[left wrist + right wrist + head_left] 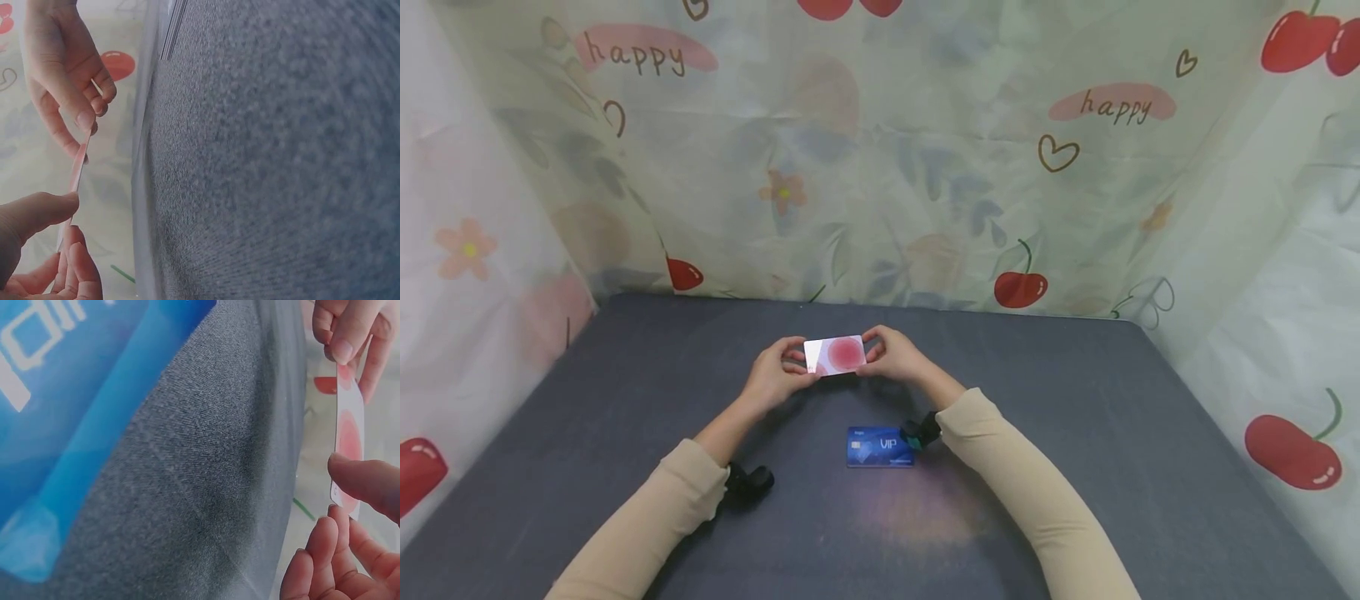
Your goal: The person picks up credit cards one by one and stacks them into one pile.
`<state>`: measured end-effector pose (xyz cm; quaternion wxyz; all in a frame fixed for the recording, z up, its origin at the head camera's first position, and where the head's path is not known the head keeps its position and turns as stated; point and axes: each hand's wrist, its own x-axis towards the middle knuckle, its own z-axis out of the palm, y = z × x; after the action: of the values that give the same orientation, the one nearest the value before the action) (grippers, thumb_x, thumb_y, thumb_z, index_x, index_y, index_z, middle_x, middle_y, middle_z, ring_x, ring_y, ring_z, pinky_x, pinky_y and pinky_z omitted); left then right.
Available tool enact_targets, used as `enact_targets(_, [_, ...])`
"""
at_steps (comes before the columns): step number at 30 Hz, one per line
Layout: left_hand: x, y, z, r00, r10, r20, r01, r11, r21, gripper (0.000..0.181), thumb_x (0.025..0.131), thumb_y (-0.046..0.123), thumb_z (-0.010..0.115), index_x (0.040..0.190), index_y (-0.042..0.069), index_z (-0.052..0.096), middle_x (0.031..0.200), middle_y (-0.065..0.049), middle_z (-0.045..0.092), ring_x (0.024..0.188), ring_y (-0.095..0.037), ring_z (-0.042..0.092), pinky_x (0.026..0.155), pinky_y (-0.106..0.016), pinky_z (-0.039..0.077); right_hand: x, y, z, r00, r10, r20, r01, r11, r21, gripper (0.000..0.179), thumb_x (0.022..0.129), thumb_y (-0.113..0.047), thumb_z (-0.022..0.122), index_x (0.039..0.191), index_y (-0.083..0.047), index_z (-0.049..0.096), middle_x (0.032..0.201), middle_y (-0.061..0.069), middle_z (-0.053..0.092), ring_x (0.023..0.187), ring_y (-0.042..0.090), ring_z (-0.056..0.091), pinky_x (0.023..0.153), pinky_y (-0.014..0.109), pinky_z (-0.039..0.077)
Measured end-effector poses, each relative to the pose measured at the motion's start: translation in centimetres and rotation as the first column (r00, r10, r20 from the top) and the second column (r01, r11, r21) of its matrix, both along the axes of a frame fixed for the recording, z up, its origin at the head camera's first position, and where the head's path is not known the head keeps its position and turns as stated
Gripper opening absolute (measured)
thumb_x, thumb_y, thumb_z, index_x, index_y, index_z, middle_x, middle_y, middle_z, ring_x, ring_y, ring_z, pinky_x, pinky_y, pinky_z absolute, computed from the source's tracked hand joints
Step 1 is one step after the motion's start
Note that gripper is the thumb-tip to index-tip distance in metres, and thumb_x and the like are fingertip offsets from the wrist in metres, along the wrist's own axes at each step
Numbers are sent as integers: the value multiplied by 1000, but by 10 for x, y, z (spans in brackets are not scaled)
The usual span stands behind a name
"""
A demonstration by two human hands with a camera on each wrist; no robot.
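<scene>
A white card with pink-red circles [836, 356] is held up between both hands over the far half of the table. My left hand [772, 372] pinches its left end, thumb on one face and fingertips behind. At the right end, my right hand [895, 357] pinches it the same way. Seen nearly edge-on in the left wrist view, the card [78, 165] looks thin and flat. On the table, nearer than the hands, lies a blue card marked VIP [880, 447], its right edge partly overlapped by the right wrist camera.
The dark grey table [1052, 400] spreads out around the hands. Behind it and at both sides hang pale curtains [887, 167] with cherries, hearts and "happy" printed on them. Black cameras [748, 483] sit on both wrists, low over the tabletop.
</scene>
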<state>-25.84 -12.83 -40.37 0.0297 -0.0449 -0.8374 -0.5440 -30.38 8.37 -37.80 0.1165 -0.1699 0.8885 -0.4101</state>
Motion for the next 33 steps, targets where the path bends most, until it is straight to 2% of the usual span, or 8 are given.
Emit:
enact_targets(4, [3, 2, 2, 1000, -14, -27, 14, 1000, 13, 61, 70, 6, 75, 124, -3, 48, 100, -19, 57, 79, -22, 63, 66, -24, 52, 3, 3, -1, 1000, -17, -2, 17, 1000, -2, 55, 71, -9, 75, 119, -1, 48, 81, 10, 61, 68, 12, 58, 62, 20, 46])
enact_targets(5, [4, 3, 4, 1000, -9, -8, 9, 1000, -4, 60, 71, 3, 73, 125, -3, 47, 103, -21, 57, 82, -24, 63, 69, -25, 52, 3, 4, -1, 1000, -20, -5, 20, 1000, -1, 56, 71, -10, 75, 120, -2, 48, 81, 9, 61, 69, 12, 58, 63, 21, 47])
enact_targets(9, [5, 6, 6, 1000, -14, -3, 13, 1000, -25, 60, 74, 1, 71, 128, -4, 45, 106, -23, 57, 84, -23, 63, 68, -21, 50, 6, 6, -1, 1000, -24, -17, 24, 1000, -10, 61, 71, -9, 75, 125, -5, 46, 82, 9, 60, 70, 13, 59, 65, 23, 47])
enact_targets(16, [9, 9, 9, 999, -37, -19, 36, 999, -20, 61, 74, 0, 70, 128, -7, 44, 103, -23, 57, 81, -19, 62, 68, -19, 50, 13, 12, 1, 999, 9, -45, -10, 1000, -28, 62, 71, -6, 74, 126, -5, 46, 85, 13, 61, 69, 15, 58, 61, 21, 46])
enact_targets(20, [10, 10, 10, 999, -48, -17, 48, 999, -5, 61, 73, -1, 70, 128, -7, 44, 103, -23, 57, 81, -19, 62, 69, -19, 50, 16, 15, 2, 998, 16, -54, -17, 1000, -22, 62, 71, -6, 74, 126, -5, 46, 86, 14, 60, 70, 17, 58, 61, 22, 46])
enact_targets(29, [14, 12, 10, 997, -77, -5, 77, 997, -30, 63, 75, 1, 70, 131, -4, 42, 105, -21, 56, 83, -20, 60, 72, -25, 52, 22, 23, 3, 996, 22, -82, -22, 1000, -6, 60, 72, -8, 74, 126, -7, 46, 88, 14, 61, 71, 16, 58, 62, 22, 46])
enact_targets(33, [16, 14, 10, 995, -94, -25, 93, 995, -28, 64, 74, 0, 70, 131, -5, 41, 104, -21, 56, 82, -20, 61, 72, -24, 52, 25, 27, 3, 995, 26, -95, -27, 1000, -2, 60, 73, -9, 74, 126, -7, 47, 86, 11, 60, 70, 15, 57, 61, 22, 46])
